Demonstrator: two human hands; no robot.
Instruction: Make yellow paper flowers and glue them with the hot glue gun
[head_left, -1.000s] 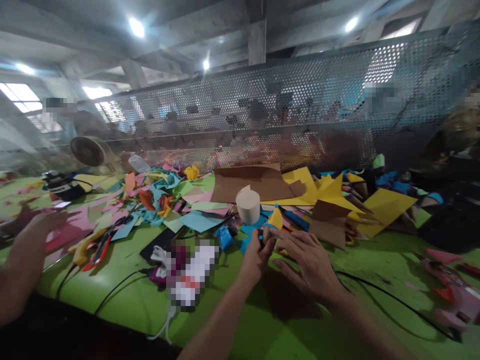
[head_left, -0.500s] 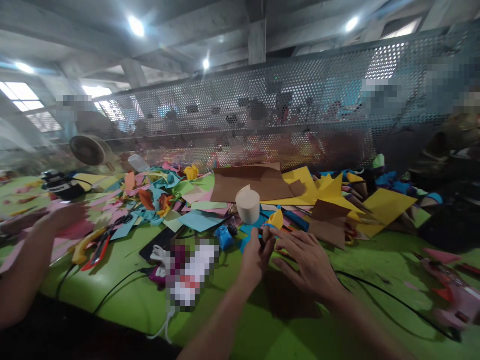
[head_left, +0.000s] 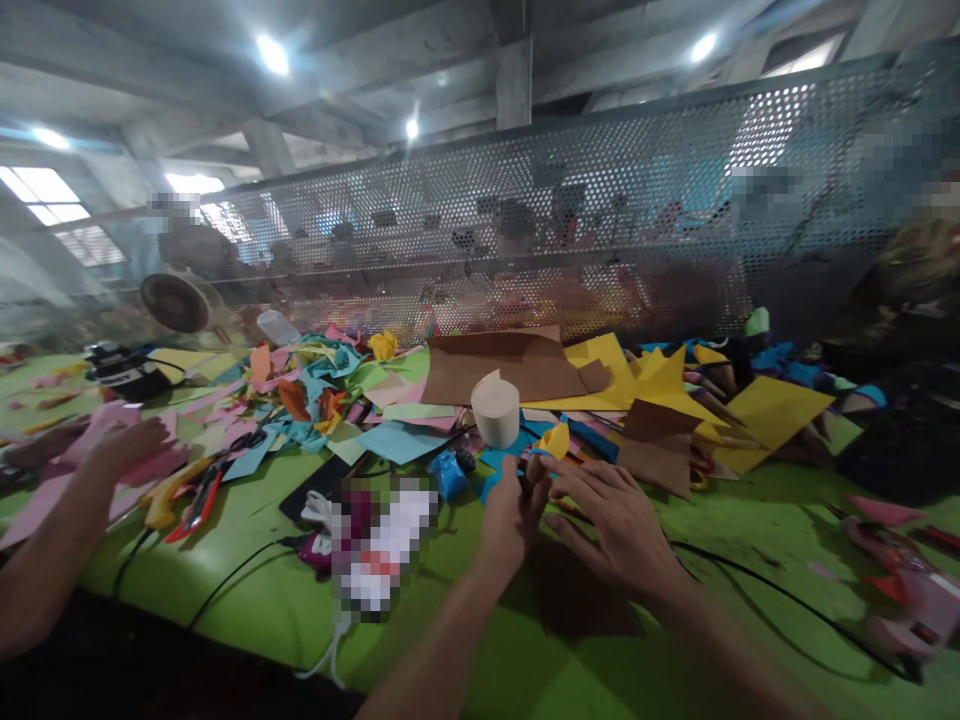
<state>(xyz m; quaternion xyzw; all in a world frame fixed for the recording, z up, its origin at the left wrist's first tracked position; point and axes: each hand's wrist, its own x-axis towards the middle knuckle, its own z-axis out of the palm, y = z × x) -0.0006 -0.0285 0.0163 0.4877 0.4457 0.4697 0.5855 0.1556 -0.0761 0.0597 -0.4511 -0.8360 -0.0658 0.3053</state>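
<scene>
My left hand is closed in front of me, thumb and fingers pinched around the base of a small yellow folded piece with a bit of blue at its foot. What lies inside the grip is mostly hidden. From the right, my right hand reaches over with its fingers stretched and thumb apart, the fingertips touching the piece beside my left fingers. Just behind the hands stands a white roll. Under and beside them lie blue sheet scraps, and a crumpled blue bundle sits to the left.
Brown sheets and yellow sheets are heaped behind. On the green table, a phone-like black slab, red-handled cutters, a yellow glue gun and a pink one lie with cables. Another person's hand works at left.
My hands stay almost in place, with only slight finger movement at the yellow piece. At left, the other person's hand has shifted over the pink sheets.
</scene>
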